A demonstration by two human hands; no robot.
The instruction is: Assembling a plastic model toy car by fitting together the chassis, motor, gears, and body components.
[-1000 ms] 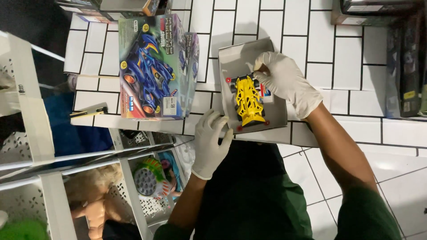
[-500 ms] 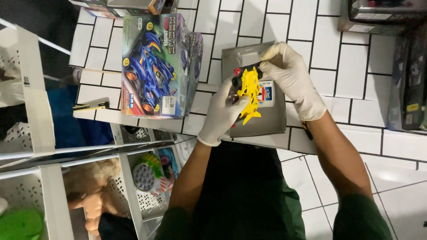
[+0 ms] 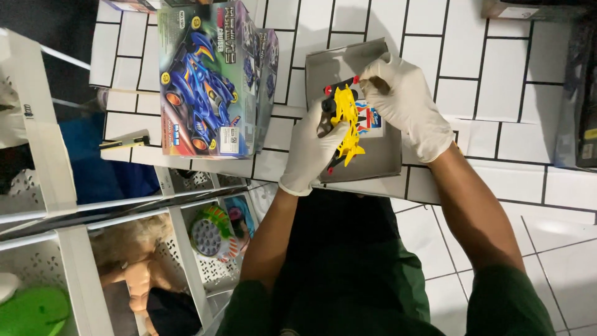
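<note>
Lifted now off the grey cardboard tray (image 3: 385,155), where a second ago lay flat: yellow plastic toy racing car (image 3: 346,124), tilted nose toward 6 o'clock, red-hubbed black wheels showing at its 12 o'clock end. Moved up from below the tray's lower edge half a second earlier to wrap the car's side: left hand (image 3: 311,149), in a white glove, grip pinching the car body at its 9 o'clock flank. Shifted little meanwhile: right hand (image 3: 407,102), also gloved, fingers curled over the tray's upper part at the car's 2 o'clock, touching tray and perhaps the car's wheel end; cannot tell whether that grip closes on anything. Reads as the car coming free of its insert, tray held steady.

Edges and room: tray resting on white tiled counter (image 3: 472,68) with dark grout. Close at 9 o'clock, standing colourful box printed with a blue racing car (image 3: 205,81), near the left wrist, so little sideways slack there. Open tile toward 3 o'clock, up to dark boxes (image 3: 575,106) at the far edge. Toward 7 o'clock, white perforated shelf rack (image 3: 68,211) with a doll (image 3: 134,267) and a round toy (image 3: 208,233), well apart from both hands.
</note>
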